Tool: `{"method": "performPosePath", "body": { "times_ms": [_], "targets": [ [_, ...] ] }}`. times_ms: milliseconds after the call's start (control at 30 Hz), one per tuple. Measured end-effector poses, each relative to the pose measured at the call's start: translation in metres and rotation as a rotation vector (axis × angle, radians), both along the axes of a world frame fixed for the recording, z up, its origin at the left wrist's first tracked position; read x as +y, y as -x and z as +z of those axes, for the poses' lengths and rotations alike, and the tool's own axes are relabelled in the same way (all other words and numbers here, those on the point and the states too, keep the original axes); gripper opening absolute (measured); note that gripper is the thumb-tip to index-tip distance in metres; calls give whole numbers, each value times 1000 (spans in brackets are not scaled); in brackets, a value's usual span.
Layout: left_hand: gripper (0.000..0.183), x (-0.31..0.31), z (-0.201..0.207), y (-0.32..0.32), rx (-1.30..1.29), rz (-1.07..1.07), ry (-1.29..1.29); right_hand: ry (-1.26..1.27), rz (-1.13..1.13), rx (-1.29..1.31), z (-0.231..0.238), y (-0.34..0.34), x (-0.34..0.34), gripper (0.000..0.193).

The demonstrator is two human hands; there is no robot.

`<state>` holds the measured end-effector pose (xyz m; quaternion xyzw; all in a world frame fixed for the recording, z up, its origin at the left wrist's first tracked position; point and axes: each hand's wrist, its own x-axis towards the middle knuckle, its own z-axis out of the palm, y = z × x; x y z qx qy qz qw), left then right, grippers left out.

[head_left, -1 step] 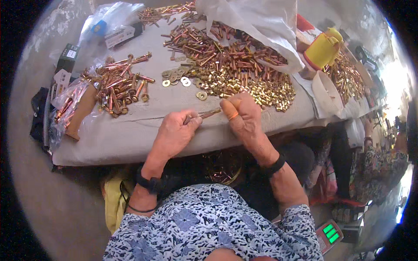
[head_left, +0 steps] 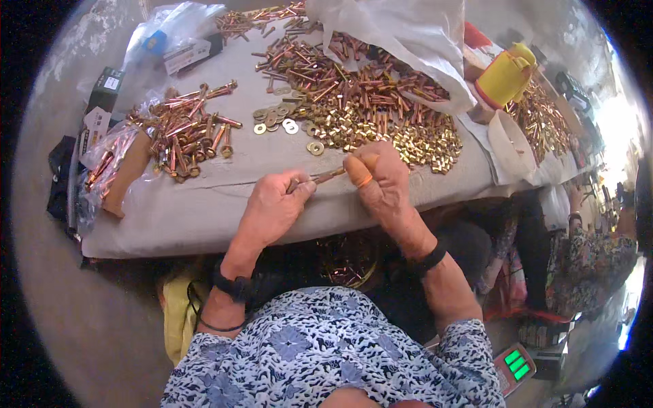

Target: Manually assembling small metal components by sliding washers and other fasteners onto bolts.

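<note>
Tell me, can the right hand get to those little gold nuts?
Probably yes: the gold nuts lie just beyond the right hand, and nothing seems to block the way. It grips a bolt, though, so it may need to let go first.

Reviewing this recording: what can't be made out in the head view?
Head view: the right end of the metal bolt, hidden by the right hand.
Head view: whatever the white plastic sheet covers; the top edge crops it.
Head view: the green display's readout, too small.
</note>
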<state>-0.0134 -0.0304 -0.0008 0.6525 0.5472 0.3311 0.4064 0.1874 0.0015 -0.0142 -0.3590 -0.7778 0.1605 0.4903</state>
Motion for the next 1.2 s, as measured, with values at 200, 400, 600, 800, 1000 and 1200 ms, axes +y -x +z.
{"method": "performPosePath", "body": {
  "times_ms": [200, 400, 600, 800, 1000, 1200],
  "targets": [
    [23, -1, 0, 1, -26, -9, 18, -189, 89, -54, 7, 4, 4, 18],
    [21, 0, -1, 1, -42, 5, 32, -133, -26, 17, 12, 8, -2, 14],
    [19, 0, -1, 2, -20, -13, 2, 48, 11, -54, -4, -4, 0, 15],
    [20, 0, -1, -1, -11, 0, -22, -263, 53, -86, 12, 9, 1, 11],
    [20, -1, -1, 1, -14, -8, -46, -56, -66, -38, 1, 5, -2, 11],
    [19, 0, 1, 3, -28, -39, -12, -218, 128, -87, 9, 4, 4, 10]
  ]
}}
